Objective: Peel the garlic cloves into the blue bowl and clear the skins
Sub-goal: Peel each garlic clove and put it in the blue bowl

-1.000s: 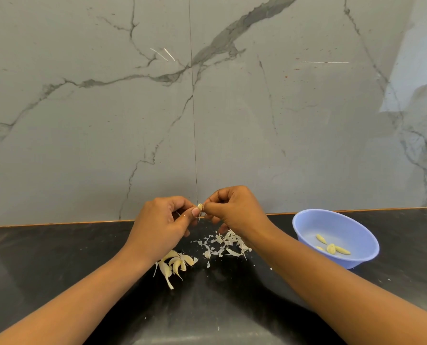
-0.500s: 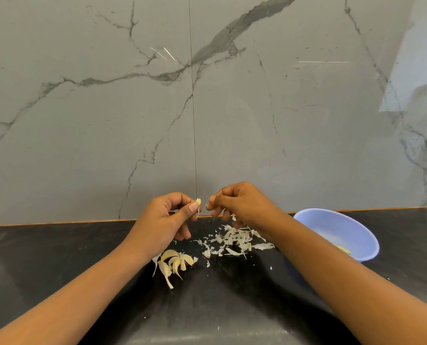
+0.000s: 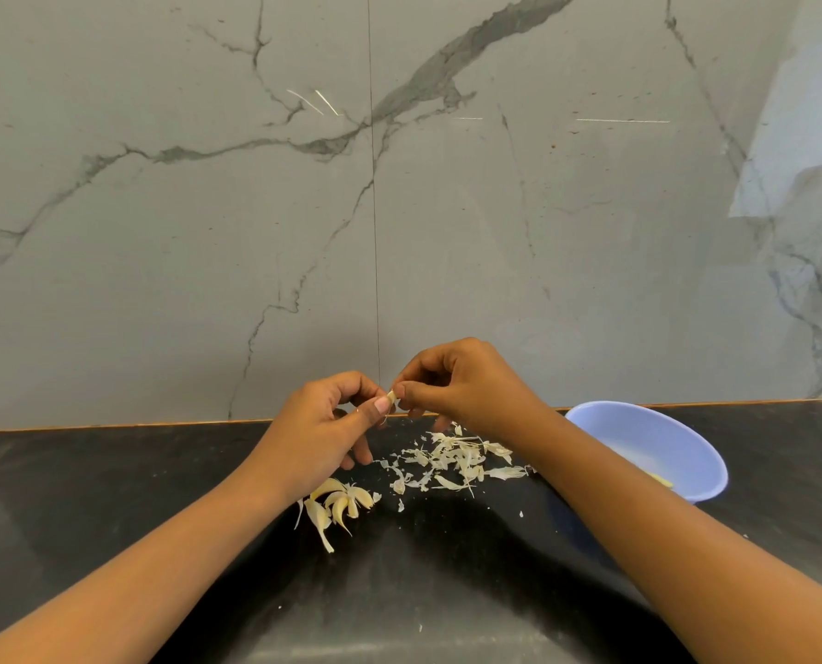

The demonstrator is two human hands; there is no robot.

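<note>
Above counter [image 3: 112,472] | left hand [image 3: 322,424], right hand [image 3: 466,385] grips pinch garlic clove [image 3: 391,397] | blue bowl [image 3: 662,433] seemingly under forearm [image 3: 615,510]

Pinched garlic clove [image 3: 390,397] aloft, skins [image 3: 452,460] near blue bowl [image 3: 639,424]

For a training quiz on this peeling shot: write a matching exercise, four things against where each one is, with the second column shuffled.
1. single clove
2. clove pile
3. skins
4. bowl

A. scattered on the counter below the right hand
B. pinched between the left hand and the right hand
C. farthest right on the counter
D. on the counter, left of the skins and nearer the camera

Pairs: 1-B, 2-D, 3-A, 4-C
</note>
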